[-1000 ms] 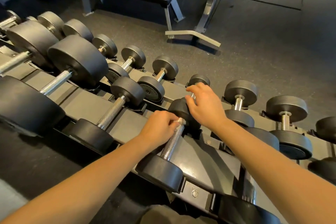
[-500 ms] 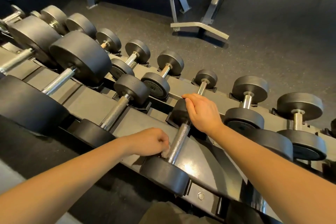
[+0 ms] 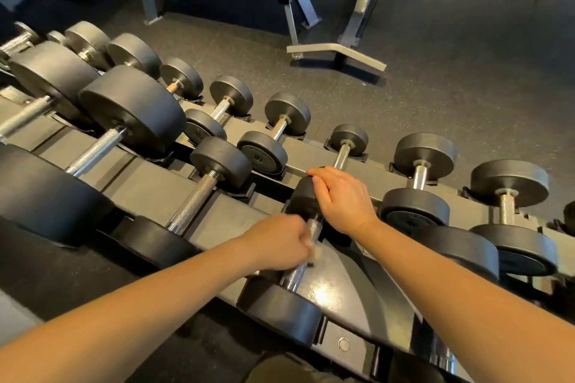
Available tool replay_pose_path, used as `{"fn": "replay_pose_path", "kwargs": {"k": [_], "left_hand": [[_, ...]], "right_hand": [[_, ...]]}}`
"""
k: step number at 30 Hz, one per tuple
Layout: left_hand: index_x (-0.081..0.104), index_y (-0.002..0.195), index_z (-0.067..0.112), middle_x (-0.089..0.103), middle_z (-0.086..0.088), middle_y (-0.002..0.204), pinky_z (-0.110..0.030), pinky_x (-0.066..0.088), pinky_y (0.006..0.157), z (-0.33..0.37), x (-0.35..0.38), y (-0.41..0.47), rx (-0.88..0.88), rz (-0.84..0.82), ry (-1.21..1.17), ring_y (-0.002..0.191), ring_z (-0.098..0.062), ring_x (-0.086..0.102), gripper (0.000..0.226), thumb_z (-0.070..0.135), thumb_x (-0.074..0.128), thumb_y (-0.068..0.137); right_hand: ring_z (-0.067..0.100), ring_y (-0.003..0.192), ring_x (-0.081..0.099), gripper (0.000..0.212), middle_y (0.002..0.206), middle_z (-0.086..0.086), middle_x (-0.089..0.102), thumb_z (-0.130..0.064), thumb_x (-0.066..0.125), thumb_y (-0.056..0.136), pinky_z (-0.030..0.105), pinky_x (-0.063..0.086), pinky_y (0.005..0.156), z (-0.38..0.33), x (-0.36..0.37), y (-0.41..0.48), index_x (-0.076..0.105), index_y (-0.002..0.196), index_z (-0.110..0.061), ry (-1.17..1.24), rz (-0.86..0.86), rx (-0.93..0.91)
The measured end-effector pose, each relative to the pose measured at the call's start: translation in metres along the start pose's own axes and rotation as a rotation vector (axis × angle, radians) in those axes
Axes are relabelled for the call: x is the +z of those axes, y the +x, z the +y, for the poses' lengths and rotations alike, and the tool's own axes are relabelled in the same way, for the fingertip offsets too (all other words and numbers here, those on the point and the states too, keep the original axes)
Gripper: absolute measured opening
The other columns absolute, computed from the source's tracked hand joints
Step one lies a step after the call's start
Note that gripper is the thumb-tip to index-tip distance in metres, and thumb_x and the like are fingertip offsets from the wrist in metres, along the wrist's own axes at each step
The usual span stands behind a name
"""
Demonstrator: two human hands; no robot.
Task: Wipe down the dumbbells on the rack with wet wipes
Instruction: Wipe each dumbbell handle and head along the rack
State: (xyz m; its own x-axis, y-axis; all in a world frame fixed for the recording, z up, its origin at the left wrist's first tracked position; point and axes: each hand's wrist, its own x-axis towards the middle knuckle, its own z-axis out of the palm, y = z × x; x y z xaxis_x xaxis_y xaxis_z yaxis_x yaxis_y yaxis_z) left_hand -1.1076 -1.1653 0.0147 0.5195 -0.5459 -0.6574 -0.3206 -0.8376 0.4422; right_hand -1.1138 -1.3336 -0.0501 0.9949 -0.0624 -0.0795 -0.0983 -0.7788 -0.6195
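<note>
Now I am in the middle of wiping one dumbbell (image 3: 280, 312), which lies across the near tier of the rack (image 3: 345, 295), with its near head at the front edge and its far head (image 3: 303, 199) toward the back rail. My left hand (image 3: 278, 242) is closed round the metal handle (image 3: 294, 274), and the wet wipe (image 3: 316, 253) is pressed between my fingers and the bar; only a small white corner of it shows beside my knuckles. My right hand (image 3: 343, 200) lies over the far head, fingers bent over its top edge, and I judge that it keeps the dumbbell from rolling. So the handle passes through my left grip, a little above its middle. For the next move I think the left hand must slide along the handle toward the near head, with firm pressure, and then the wipe should go over both heads, which I judge are not yet cleaned.
</note>
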Motion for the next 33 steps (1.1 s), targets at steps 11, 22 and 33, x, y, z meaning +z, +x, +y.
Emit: {"fn": "replay_pose_path", "kwargs": {"k": [11,22,33], "left_hand": [[0.062,0.074,0.02,0.056,0.005,0.067,-0.03,0.044,0.066,-0.01,-0.003,-0.01,-0.042,-0.282,0.026,0.063,-0.013,0.053,0.031,0.04,0.063,0.096],[0.06,0.075,0.017,0.052,0.006,0.065,-0.026,0.041,0.06,-0.018,0.016,-0.001,-0.014,0.03,-0.215,0.057,-0.005,0.048,0.032,0.042,0.069,0.094],[0.068,0.088,0.006,0.075,-0.01,0.074,-0.042,0.062,0.066,-0.026,0.02,-0.003,-0.125,0.291,-0.668,0.066,-0.026,0.073,0.026,0.03,0.077,0.09]], "right_hand": [[0.013,0.104,0.063,0.041,0.111,-0.008,0.068,-0.04,0.032,0.107,0.038,0.055,0.085,0.001,0.0,0.0,0.064,0.13,-0.028,0.0,0.005,0.002],[0.01,0.104,0.063,0.04,0.111,-0.01,0.068,-0.041,0.033,0.107,0.037,0.054,0.086,0.001,0.001,0.0,0.064,0.13,-0.029,0.021,0.026,0.006],[0.011,0.099,0.063,0.043,0.105,-0.011,0.068,-0.044,0.031,0.105,0.04,0.056,0.082,0.002,0.003,0.0,0.065,0.127,-0.03,0.031,0.039,0.004]]}}
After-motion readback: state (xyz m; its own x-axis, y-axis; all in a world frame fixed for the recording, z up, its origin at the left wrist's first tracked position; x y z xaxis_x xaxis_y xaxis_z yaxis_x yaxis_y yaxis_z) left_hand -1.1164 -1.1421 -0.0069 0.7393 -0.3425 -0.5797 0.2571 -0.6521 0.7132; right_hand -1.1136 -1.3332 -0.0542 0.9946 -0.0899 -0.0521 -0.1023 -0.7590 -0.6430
